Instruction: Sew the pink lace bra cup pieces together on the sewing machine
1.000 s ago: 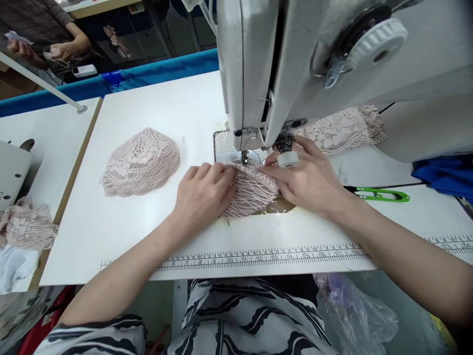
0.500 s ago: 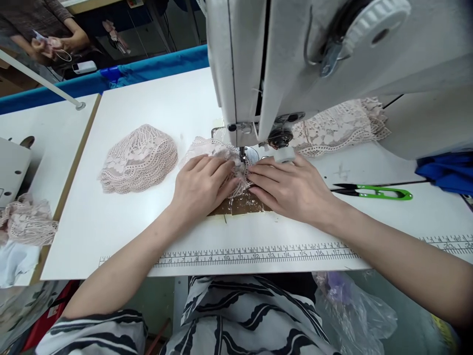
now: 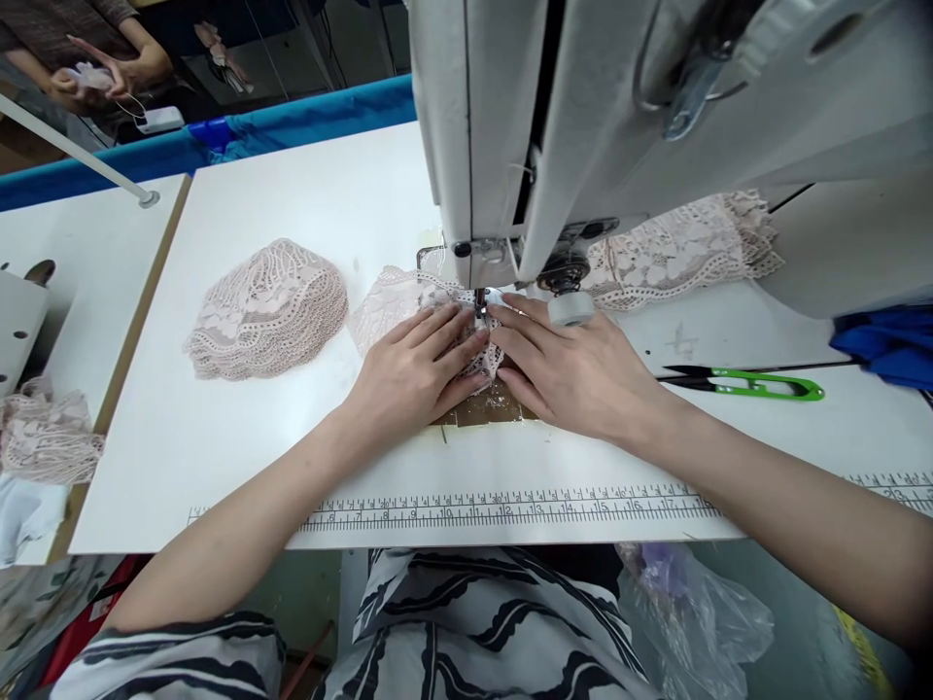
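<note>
A pale pink lace piece (image 3: 386, 299) lies under the presser foot (image 3: 480, 307) of a sewing machine (image 3: 583, 146). My left hand (image 3: 408, 365) rests flat on this lace, fingers stretched toward the needle and covering much of it. On the other side, my right hand (image 3: 583, 365) lies with its fingers extended, tips touching the lace edge close to the foot. Both thumbs point inward over the brown plate (image 3: 485, 406) in front of the needle. The fingers hide part of the lace.
Stacked lace pieces (image 3: 269, 311) sit left on the white table. More lace (image 3: 671, 253) lies behind the machine head. Green thread snips (image 3: 750, 382) and blue cloth (image 3: 885, 345) are at right. A printed ruler (image 3: 466, 510) runs along the front edge. Another person's hands (image 3: 109, 78) hold fabric at top left.
My left hand has shifted slightly right, closer to my right hand, and the lace under it lies flatter. My right fingertips have moved up beside the foot. The view has shifted slightly.
</note>
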{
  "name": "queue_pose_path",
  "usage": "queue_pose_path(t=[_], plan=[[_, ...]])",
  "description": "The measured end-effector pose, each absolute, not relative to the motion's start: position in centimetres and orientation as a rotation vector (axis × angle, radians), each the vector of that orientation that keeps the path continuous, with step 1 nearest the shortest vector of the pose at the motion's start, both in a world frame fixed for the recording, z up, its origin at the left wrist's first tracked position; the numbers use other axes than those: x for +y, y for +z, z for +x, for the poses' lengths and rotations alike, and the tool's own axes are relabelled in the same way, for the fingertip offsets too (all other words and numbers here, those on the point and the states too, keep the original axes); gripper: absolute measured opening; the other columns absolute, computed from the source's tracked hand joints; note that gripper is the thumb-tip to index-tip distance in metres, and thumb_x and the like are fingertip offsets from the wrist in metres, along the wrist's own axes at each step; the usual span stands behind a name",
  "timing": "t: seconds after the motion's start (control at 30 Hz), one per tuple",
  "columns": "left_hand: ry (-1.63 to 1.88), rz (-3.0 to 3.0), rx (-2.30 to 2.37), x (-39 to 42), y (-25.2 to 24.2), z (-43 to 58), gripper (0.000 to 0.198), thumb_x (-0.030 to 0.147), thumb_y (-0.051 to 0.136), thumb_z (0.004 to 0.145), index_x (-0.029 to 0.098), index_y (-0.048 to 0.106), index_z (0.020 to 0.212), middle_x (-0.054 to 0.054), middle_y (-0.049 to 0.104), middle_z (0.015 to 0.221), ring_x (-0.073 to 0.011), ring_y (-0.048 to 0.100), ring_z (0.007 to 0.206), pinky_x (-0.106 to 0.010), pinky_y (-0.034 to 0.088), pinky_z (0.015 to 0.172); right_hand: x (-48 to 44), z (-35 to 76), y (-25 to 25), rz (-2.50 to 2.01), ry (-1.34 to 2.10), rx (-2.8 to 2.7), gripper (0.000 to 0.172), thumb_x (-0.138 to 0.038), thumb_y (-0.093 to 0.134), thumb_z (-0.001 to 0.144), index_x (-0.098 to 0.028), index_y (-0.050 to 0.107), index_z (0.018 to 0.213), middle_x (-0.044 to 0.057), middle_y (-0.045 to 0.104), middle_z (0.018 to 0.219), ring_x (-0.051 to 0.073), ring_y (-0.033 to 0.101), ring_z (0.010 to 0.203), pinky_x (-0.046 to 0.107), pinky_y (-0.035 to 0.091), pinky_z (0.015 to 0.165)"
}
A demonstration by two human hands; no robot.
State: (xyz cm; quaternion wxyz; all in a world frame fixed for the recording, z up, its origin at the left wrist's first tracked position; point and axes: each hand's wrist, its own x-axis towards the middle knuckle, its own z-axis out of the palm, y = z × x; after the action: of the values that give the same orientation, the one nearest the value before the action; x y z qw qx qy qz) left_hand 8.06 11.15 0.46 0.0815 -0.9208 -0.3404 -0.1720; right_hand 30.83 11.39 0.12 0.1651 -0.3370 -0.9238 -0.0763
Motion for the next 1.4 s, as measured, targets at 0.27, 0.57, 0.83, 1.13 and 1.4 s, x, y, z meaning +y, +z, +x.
queue_pose_path(t=[0.27, 0.57, 0.83, 1.13, 1.4], plan=[[-0.467, -2.769, -1.077, 10.95, 0.94, 8.20, 0.044, 0.044, 0.051, 0.102, 0.012, 0.068, 0.126, -0.018, 0.066, 0.131, -0.0299, 0.061, 0.128, -0.050, 0.050, 0.112, 11.36, 30.60, 0.26, -0.961, -0.234, -2.630, 0.035, -0.026, 0.044, 0.101, -0.007, 0.059, 0.126, 0.019, 0.067, 0.126, 0.029, 0.058, 0.122, 0.054, 0.041, 0.110], [-0.481, -2.740, -1.077, 10.79, 0.75, 8.17, 0.043, 0.043, 0.052, 0.102, 0.013, 0.068, 0.126, -0.017, 0.067, 0.130, -0.0309, 0.062, 0.126, -0.053, 0.049, 0.111, 11.40, 30.78, 0.04, -0.955, -0.213, -2.610, 0.032, -0.024, 0.046, 0.101, -0.008, 0.060, 0.124, 0.017, 0.068, 0.124, 0.028, 0.059, 0.118, 0.053, 0.037, 0.112], [-0.476, -2.745, -1.118, 10.68, 0.62, 8.20, 0.042, 0.044, 0.052, 0.101, 0.015, 0.068, 0.127, -0.016, 0.066, 0.132, -0.0294, 0.061, 0.128, -0.052, 0.047, 0.113, 11.41, 30.63, 0.00, -0.958, -0.234, -2.592, 0.033, -0.023, 0.047, 0.100, -0.007, 0.060, 0.125, 0.017, 0.068, 0.124, 0.029, 0.060, 0.115, 0.052, 0.035, 0.112], [-0.599, -2.703, -0.769, 10.63, 1.20, 7.35, 0.031, 0.040, 0.062, 0.096, 0.015, 0.069, 0.112, -0.009, 0.076, 0.110, -0.0226, 0.071, 0.104, -0.044, 0.055, 0.104, 11.41, 30.78, 0.21, -0.849, -0.322, -2.529, 0.023, -0.013, 0.048, 0.100, -0.014, 0.066, 0.114, 0.007, 0.072, 0.119, 0.022, 0.064, 0.095, 0.044, 0.041, 0.103], [-0.655, -2.595, -0.628, 10.66, 0.91, 7.51, 0.012, 0.012, 0.058, 0.094, 0.017, 0.069, 0.097, -0.005, 0.076, 0.098, -0.0169, 0.069, 0.097, -0.037, 0.053, 0.102, 11.57, 30.21, 0.45, -0.755, -0.382, -2.487, 0.029, -0.007, 0.043, 0.101, -0.019, 0.069, 0.100, 0.000, 0.075, 0.108, 0.018, 0.064, 0.097, 0.037, 0.043, 0.097]])
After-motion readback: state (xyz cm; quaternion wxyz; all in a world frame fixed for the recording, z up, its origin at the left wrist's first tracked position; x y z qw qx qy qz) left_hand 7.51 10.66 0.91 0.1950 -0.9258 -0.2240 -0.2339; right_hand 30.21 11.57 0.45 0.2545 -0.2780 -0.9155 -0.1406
